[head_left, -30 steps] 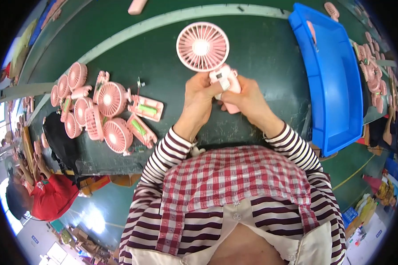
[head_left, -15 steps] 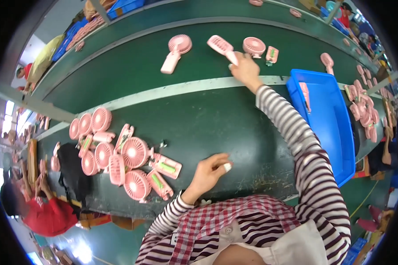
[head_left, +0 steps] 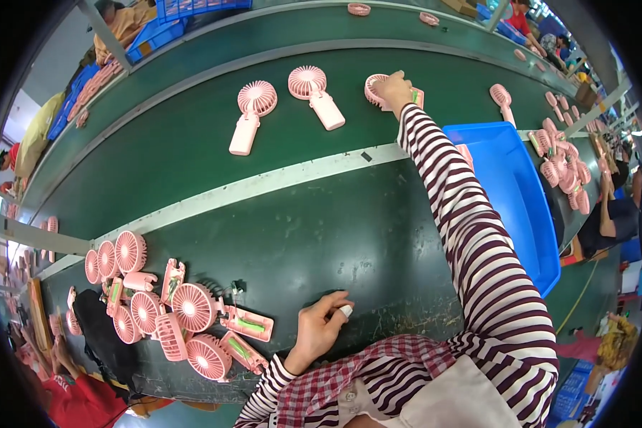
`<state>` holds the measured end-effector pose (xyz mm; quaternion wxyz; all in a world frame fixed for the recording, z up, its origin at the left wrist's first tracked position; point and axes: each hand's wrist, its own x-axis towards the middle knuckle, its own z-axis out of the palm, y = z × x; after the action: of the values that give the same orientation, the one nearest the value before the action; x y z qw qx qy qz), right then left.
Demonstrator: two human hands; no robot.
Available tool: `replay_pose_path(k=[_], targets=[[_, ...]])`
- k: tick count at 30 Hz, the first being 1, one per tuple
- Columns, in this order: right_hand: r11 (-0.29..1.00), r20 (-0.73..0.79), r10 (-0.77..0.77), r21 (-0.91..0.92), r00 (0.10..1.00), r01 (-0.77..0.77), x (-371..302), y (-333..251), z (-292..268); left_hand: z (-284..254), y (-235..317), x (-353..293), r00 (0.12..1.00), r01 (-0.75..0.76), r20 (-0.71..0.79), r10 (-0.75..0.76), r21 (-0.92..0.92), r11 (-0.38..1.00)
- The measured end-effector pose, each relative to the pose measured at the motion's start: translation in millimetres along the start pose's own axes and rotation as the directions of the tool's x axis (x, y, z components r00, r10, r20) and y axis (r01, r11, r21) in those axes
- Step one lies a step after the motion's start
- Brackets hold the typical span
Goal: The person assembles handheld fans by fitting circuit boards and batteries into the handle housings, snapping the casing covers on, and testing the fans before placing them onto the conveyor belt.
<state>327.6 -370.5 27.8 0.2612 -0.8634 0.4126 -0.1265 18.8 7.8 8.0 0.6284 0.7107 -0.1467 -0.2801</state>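
Observation:
My right hand (head_left: 394, 90) reaches far over the green belt, its fingers closed on the round head of a pink handheld fan (head_left: 373, 88). Part of that fan's handle, with a green piece showing, peeks out beside my hand. To its left lie two more pink fans, one with its handle slanting right (head_left: 327, 110) and one with its handle slanting left (head_left: 244, 134). My left hand (head_left: 319, 329) rests low over the near worktop with nothing in it. Its fingers are loosely curled, thumb apart, with a white wrap at the thumb tip.
Several pink fans (head_left: 192, 308), some with opened handles, are piled at left on the worktop. A blue bin (head_left: 510, 207) stands at right with a pink piece inside. A pale rail (head_left: 264, 183) divides worktop and belt. Co-workers, one in a red shirt (head_left: 78, 403), sit at both sides.
My right hand has let go of one fan, now lying face up on the belt, and moved right onto another. My left hand stays low. The whole view has shifted.

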Motion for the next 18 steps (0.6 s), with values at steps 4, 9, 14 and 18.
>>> replay_pose_path(k=[4,9,14,18], targets=[[0.993,0.118,0.046,-0.112,0.992,-0.033,-9,-10,-8,-1,-3,-6,0.998,0.012,-0.063,-0.012,-0.003,1.000],[0.982,0.126,-0.181,0.075,0.975,0.173,-28,11,-28,0,2,-5,0.997,0.035,-0.073,-0.035,0.005,0.999],[0.562,-0.005,-0.152,0.822,0.988,0.090,-94,23,-66,5,-3,-12,0.996,0.059,-0.064,-0.059,-0.003,0.998],[0.129,0.101,-0.271,0.989,0.957,-0.068,-176,32,-104,3,-10,-15,0.991,0.104,-0.079,-0.108,-0.052,0.993]])
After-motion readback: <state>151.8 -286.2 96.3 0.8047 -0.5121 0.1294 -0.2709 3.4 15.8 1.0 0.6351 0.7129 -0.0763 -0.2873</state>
